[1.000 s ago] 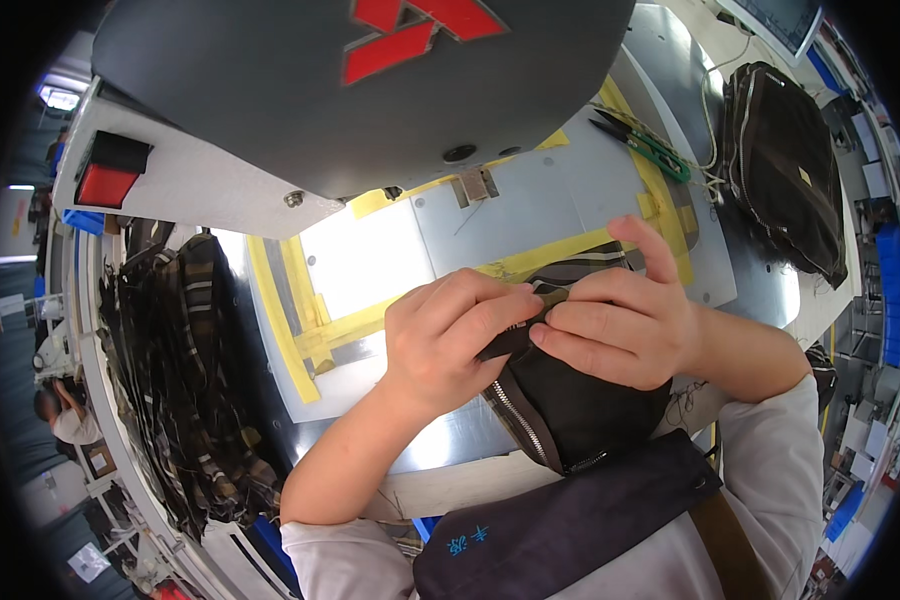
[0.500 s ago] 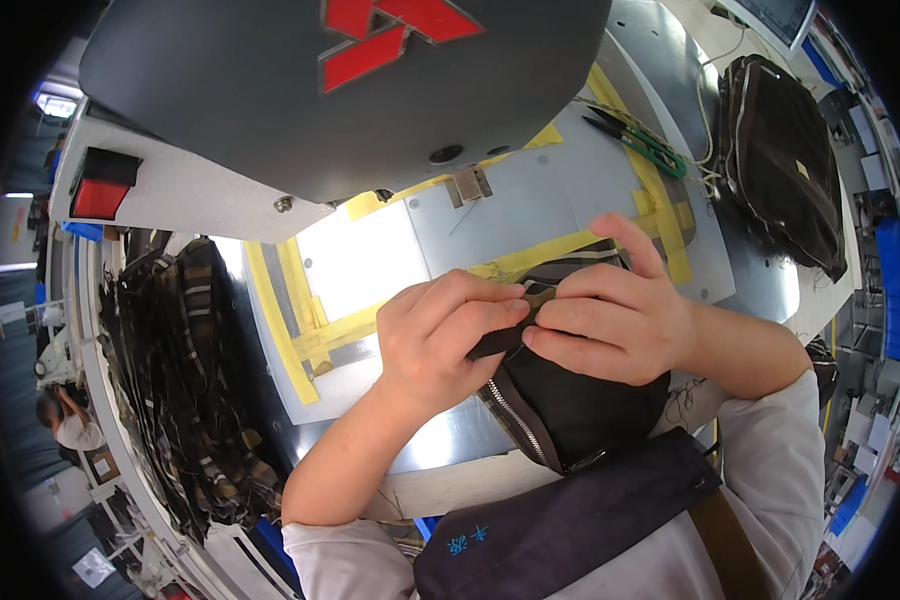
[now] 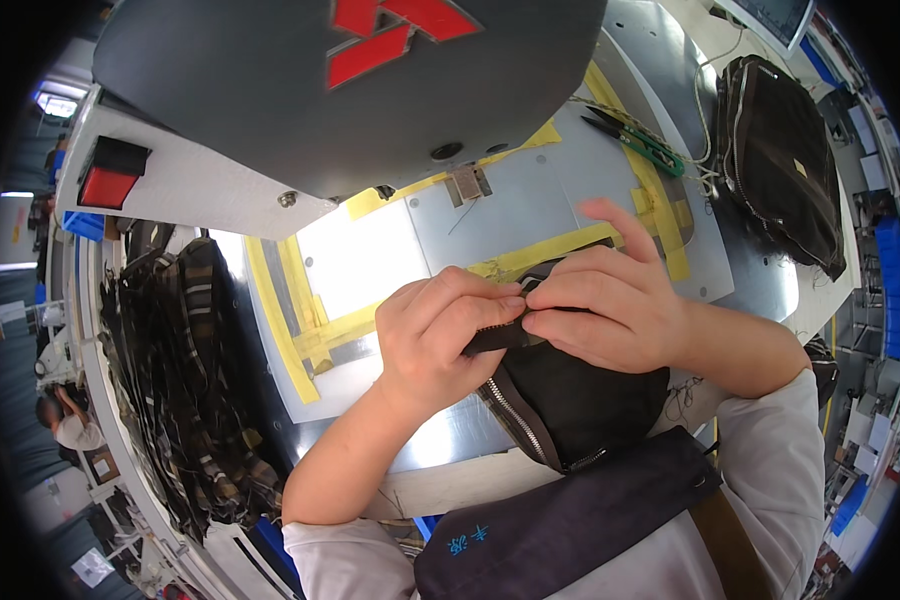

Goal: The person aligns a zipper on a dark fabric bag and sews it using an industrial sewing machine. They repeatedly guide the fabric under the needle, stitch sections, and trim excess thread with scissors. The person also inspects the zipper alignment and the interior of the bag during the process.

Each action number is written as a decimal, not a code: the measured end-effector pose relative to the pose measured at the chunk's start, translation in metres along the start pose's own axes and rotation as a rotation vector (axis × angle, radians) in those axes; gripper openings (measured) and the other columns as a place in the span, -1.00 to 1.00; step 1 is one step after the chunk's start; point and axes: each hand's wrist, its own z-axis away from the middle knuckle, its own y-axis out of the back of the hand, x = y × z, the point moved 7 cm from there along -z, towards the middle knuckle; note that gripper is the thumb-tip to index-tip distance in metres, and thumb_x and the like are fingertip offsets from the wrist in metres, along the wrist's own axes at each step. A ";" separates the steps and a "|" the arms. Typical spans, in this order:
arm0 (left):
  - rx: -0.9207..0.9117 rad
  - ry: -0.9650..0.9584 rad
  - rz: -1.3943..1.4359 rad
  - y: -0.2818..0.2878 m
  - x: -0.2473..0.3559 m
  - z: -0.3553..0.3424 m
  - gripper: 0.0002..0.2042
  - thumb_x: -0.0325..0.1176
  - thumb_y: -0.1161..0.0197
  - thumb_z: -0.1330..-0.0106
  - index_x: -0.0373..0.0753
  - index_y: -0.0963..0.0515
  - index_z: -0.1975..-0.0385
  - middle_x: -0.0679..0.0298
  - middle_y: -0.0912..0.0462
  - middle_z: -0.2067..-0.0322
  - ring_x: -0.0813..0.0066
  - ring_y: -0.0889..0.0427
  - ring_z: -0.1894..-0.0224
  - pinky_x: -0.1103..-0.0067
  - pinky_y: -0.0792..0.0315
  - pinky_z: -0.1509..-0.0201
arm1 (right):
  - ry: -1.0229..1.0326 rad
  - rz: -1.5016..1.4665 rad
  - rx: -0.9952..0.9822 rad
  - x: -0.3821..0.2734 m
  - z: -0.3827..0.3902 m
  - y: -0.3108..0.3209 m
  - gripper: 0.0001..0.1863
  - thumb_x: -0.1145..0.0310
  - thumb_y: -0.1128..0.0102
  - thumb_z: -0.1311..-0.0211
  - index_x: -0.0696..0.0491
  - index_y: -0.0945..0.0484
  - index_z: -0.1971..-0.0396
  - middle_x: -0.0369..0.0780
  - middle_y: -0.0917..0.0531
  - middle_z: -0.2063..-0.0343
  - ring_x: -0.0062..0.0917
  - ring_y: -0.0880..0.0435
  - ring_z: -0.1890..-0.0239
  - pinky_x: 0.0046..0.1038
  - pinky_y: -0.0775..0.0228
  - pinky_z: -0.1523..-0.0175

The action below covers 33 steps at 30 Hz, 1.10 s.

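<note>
A dark fabric bag piece (image 3: 600, 405) with a silver zipper (image 3: 515, 415) lies in front of me at the near edge of the work surface. My left hand (image 3: 440, 335) is closed, its thumb and fingers pinching the folded dark edge (image 3: 497, 338) of that piece. Close beside it, my right hand (image 3: 610, 305) pinches the same edge; its index finger sticks up, apart from the cloth. The two sets of fingertips nearly meet. What lies between the fingertips is mostly hidden.
A large dark machine head (image 3: 360, 90) overhangs the metal plate (image 3: 510, 210), which has yellow tape on it. Green-handled thread snips (image 3: 650, 150) and a finished-looking dark bag (image 3: 785, 160) lie at right. Stacked striped and dark cloth pieces (image 3: 185, 370) hang at left.
My right fingertips have shifted slightly left along the edge, closer to the left hand, covering the olive-coloured bit seen before. The bag piece stays put.
</note>
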 end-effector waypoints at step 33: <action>-0.351 0.828 0.354 -0.021 -0.039 0.016 -0.87 -0.44 -0.18 -0.28 -0.39 -0.52 0.30 0.14 -0.56 0.47 0.47 -0.48 0.48 0.57 -0.38 0.36 | -0.299 -0.178 -0.264 0.038 -0.012 -0.018 -0.70 0.43 -0.39 0.13 -0.03 -0.53 0.33 -0.32 -0.50 0.19 -0.38 -0.48 0.06 -0.09 -0.11 -0.29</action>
